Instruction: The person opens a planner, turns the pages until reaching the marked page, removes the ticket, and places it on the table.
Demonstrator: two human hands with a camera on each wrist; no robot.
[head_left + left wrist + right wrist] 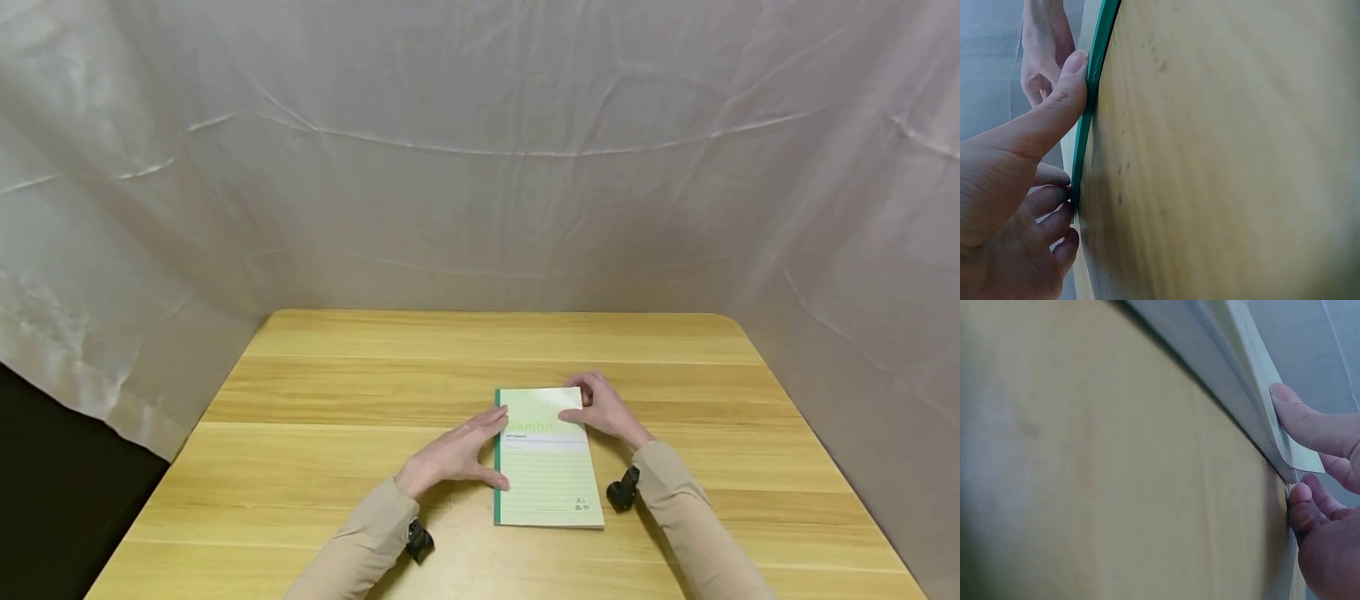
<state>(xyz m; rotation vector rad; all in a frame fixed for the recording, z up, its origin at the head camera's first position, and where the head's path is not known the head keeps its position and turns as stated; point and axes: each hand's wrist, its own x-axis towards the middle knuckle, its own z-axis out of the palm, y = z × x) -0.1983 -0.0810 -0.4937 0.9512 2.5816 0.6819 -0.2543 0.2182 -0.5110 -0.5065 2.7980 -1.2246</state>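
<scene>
A pale green notebook [543, 475] with a dark green spine lies on the wooden table, its cover printed "Gambit" and lined below. Along the spine [1082, 144] rests my left hand [459, 454], thumb and fingers spread, tips at the cover's left edge. My right hand [606, 410] is at the upper right corner. Its thumb [1304, 422] lies on the cover while the other fingers curl at the edge, pinching the corner. In the right wrist view the cover and top sheets bend slightly up from the thicker stack of pages.
The light wooden table [337, 383] extends around the notebook. A grey curtain [480, 217] hangs behind it and on both sides. Each forearm wears a small black camera [420, 543] below a beige sleeve [367, 533]. A dark area [60, 483] shows beyond the table's left edge.
</scene>
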